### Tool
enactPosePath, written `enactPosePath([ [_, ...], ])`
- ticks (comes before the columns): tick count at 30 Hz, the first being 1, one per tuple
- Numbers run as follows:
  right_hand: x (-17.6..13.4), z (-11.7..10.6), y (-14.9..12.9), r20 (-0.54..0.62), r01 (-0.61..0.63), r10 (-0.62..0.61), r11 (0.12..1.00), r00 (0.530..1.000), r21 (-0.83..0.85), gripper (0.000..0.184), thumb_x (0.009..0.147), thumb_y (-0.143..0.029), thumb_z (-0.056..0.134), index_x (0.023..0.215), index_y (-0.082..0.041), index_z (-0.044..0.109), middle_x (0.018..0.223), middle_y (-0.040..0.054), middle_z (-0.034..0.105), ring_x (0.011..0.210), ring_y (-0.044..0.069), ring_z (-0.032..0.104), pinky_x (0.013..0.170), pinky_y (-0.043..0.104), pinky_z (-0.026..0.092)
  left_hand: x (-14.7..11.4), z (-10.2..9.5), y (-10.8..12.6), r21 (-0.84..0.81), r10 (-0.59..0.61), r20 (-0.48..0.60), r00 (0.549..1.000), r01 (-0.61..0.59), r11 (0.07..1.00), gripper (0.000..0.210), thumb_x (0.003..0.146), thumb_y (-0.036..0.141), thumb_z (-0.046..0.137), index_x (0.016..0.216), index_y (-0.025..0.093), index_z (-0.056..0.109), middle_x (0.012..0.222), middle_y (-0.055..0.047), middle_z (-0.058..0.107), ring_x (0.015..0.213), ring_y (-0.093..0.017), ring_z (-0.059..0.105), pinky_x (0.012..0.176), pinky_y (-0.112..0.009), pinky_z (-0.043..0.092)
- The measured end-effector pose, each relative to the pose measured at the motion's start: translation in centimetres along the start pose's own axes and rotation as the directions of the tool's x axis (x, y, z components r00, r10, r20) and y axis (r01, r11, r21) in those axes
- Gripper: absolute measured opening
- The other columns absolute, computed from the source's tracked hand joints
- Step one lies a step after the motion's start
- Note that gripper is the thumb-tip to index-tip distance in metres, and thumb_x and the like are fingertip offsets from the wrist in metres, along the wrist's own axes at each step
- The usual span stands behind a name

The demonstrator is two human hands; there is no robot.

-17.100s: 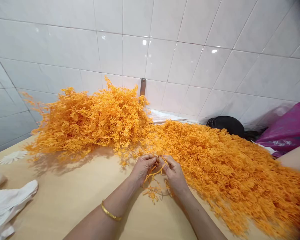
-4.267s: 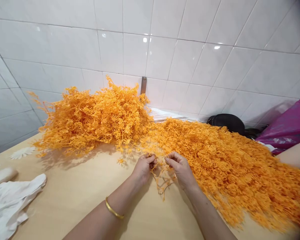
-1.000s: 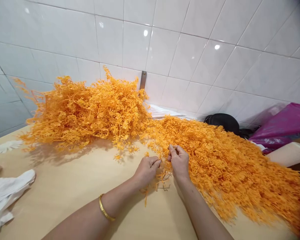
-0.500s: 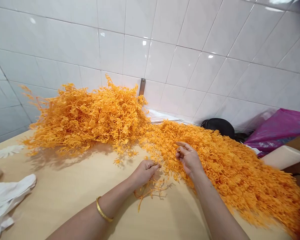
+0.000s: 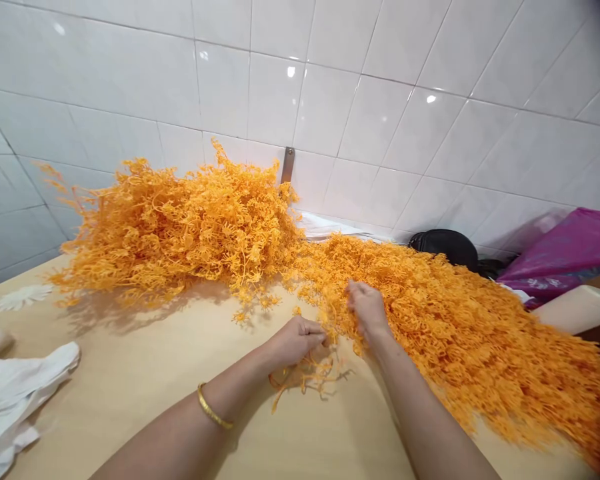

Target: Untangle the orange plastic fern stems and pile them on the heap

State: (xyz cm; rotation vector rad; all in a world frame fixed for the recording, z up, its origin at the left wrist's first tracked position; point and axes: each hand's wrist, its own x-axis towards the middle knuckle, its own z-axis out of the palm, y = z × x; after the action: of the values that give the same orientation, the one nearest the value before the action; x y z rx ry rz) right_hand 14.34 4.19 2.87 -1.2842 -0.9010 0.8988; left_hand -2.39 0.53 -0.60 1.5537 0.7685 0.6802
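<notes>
My left hand (image 5: pixel 300 341) is closed in a pinch on a thin orange sprig (image 5: pixel 313 380), whose branching ends hang below the fingers over the table (image 5: pixel 240 427). To its right, my right hand (image 5: pixel 367 308) is held at the inner edge of a long heap of orange sprigs (image 5: pixel 460 327). Its fingers are curled together, and what they grip, if anything, is hidden and slightly blurred. Beyond my left hand stands a taller bunch of orange branching sprigs (image 5: pixel 195 233) with small, spiky, flower-like tips. A gold bangle (image 5: pixel 213 408) circles my left wrist.
White cloth gloves (image 5: pixel 25 387) lie at the left edge, with a white petal-shaped piece (image 5: pixel 23 298) behind them. Along the tiled wall (image 5: pixel 280 87) are a metal bracket (image 5: pixel 287 167), a black case (image 5: pixel 445 247) and a purple bag (image 5: pixel 570 253). A cream roll-like object (image 5: pixel 585 308) lies at the right.
My right hand has drawn slightly left, and its fingers have curled in closer. My left hand stays nearly in place with the sprig. The view has shifted a little.
</notes>
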Motion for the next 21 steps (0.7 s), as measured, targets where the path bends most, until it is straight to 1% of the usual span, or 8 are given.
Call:
enactPosePath([
  [3, 1.6, -2.6, -1.9, -0.186, 0.049, -0.042, 0.998, 0.982, 0.03, 0.034, 0.064, -0.045, 0.057, 0.051, -0.019, 0.038, 0.038, -0.0097, 0.028, 0.032, 0.003, 0.022, 0.03, 0.017, 0.02, 0.0, 0.2, -0.1, 0.044, -0.013, -0.031, 0.999, 0.015, 0.999, 0.024, 0.07, 0.031, 0.046, 0.066, 0.012, 0.06, 0.042, 0.005, 0.032, 0.038, -0.005, 0.024, 0.04, -0.02, 0.018],
  [5, 1.5, -3.8, -3.1, -0.227, 0.073, -0.062, 0.997, 0.972, 0.039, 0.036, 0.064, -0.046, 0.056, 0.051, -0.019, 0.036, 0.039, -0.0093, 0.029, 0.033, 0.004, 0.026, 0.031, 0.017, 0.023, 0.1, 0.3, -0.2, 0.043, -0.027, -0.075, 0.997, 0.031, 0.999, 0.027, 0.072, 0.032, 0.044, 0.073, 0.011, 0.06, 0.042, 0.006, 0.031, 0.038, -0.005, 0.024, 0.04, -0.02, 0.018],
  [7, 0.4, -4.1, -3.7, -0.164, 0.077, -0.073, 0.997, 0.984, 0.014, 0.037, 0.063, -0.046, 0.058, 0.051, -0.019, 0.036, 0.041, -0.008, 0.034, 0.035, 0.004, 0.031, 0.033, 0.017, 0.026, 0.2, 0.3, -0.3, 0.038, -0.021, -0.09, 0.996, 0.025, 0.999, 0.028, 0.072, 0.033, 0.044, 0.077, 0.01, 0.06, 0.044, 0.006, 0.031, 0.039, -0.005, 0.025, 0.041, -0.02, 0.019],
  [10, -2.1, -2.8, -2.9, 0.06, 0.04, -0.036, 0.997, 0.998, -0.066, 0.033, 0.06, -0.043, 0.062, 0.055, -0.018, 0.041, 0.048, -0.0054, 0.044, 0.037, 0.005, 0.035, 0.035, 0.018, 0.026, 0.3, 0.4, -0.3, 0.026, 0.009, -0.081, 0.997, -0.007, 1.0, 0.028, 0.072, 0.033, 0.043, 0.075, 0.01, 0.059, 0.045, 0.005, 0.033, 0.041, -0.005, 0.026, 0.041, -0.02, 0.02],
  [14, -4.9, -0.3, -1.1, 0.299, 0.083, -0.036, 0.985, 0.954, -0.148, 0.024, 0.065, -0.041, 0.058, 0.073, -0.02, 0.05, 0.048, -0.0068, 0.042, 0.037, 0.006, 0.031, 0.037, 0.019, 0.022, 0.3, 0.6, -0.3, 0.034, 0.019, -0.103, 0.994, -0.016, 0.999, 0.028, 0.073, 0.031, 0.043, 0.081, 0.011, 0.06, 0.044, 0.006, 0.034, 0.04, -0.006, 0.026, 0.041, -0.02, 0.019],
  [16, -5.8, 0.6, -0.6, 0.33, 0.2, -0.113, 0.949, 0.937, -0.242, 0.024, 0.068, -0.043, 0.054, 0.072, -0.02, 0.053, 0.05, -0.0047, 0.044, 0.042, 0.008, 0.035, 0.041, 0.021, 0.025, 0.4, 0.7, -0.4, 0.046, 0.046, -0.15, 0.988, -0.04, 0.998, 0.024, 0.073, 0.025, 0.042, 0.084, 0.012, 0.059, 0.044, 0.006, 0.034, 0.04, -0.006, 0.027, 0.042, -0.02, 0.02],
  [18, -6.3, 1.3, -0.3, 0.295, 0.292, -0.182, 0.873, 0.938, -0.39, 0.026, 0.065, -0.045, 0.056, 0.065, -0.019, 0.054, 0.055, -0.0018, 0.048, 0.05, 0.01, 0.041, 0.045, 0.022, 0.028, 0.5, 1.0, -0.8, 0.074, 0.075, -0.223, 0.972, -0.059, 0.996, 0.019, 0.071, 0.021, 0.043, 0.076, 0.014, 0.06, 0.044, 0.006, 0.035, 0.041, -0.007, 0.028, 0.044, -0.021, 0.02],
  [21, -6.6, 1.9, 0.0, 0.193, 0.282, -0.209, 0.781, 0.959, -0.558, 0.027, 0.056, -0.045, 0.062, 0.063, -0.02, 0.051, 0.056, -0.0015, 0.05, 0.054, 0.013, 0.042, 0.049, 0.024, 0.029, 0.4, 1.5, -1.2, 0.118, 0.11, -0.342, 0.933, -0.074, 0.99, 0.014, 0.068, 0.018, 0.048, 0.056, 0.015, 0.056, 0.045, 0.004, 0.038, 0.043, -0.007, 0.03, 0.045, -0.022, 0.02],
])
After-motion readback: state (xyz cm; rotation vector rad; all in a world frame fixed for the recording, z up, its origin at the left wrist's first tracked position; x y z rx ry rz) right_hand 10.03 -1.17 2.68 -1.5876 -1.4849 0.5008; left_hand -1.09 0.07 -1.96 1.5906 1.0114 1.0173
